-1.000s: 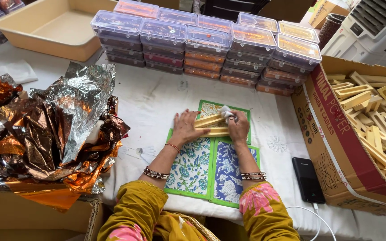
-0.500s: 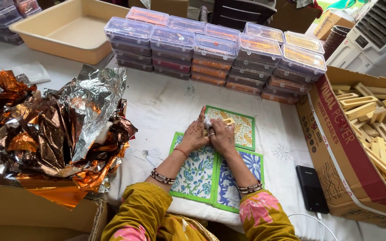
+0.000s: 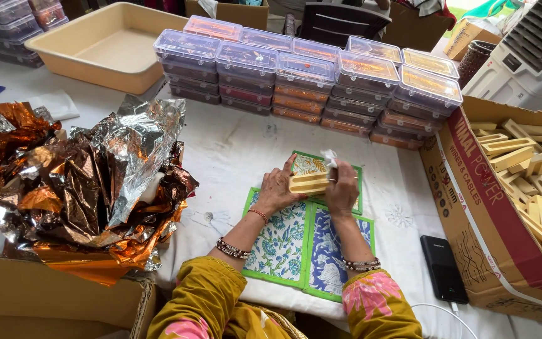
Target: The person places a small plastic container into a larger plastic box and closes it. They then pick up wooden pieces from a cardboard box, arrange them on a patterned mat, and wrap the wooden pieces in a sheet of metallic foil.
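Hands meet over the green mats (image 3: 296,245): my left hand (image 3: 276,188) grips the cream block (image 3: 308,182) from its 9 o'clock end, my right hand (image 3: 342,187) clasps the 3 o'clock end, with a white scrap (image 3: 330,158) pinched at the fingertips. At 12 o'clock stand stacked clear boxes (image 3: 308,81). Crumpled foil (image 3: 83,188) lies at 9 o'clock, a carton of cream pieces (image 3: 522,188) at 3 o'clock, a black phone (image 3: 443,269) at 4 o'clock on the tabletop (image 3: 239,144).
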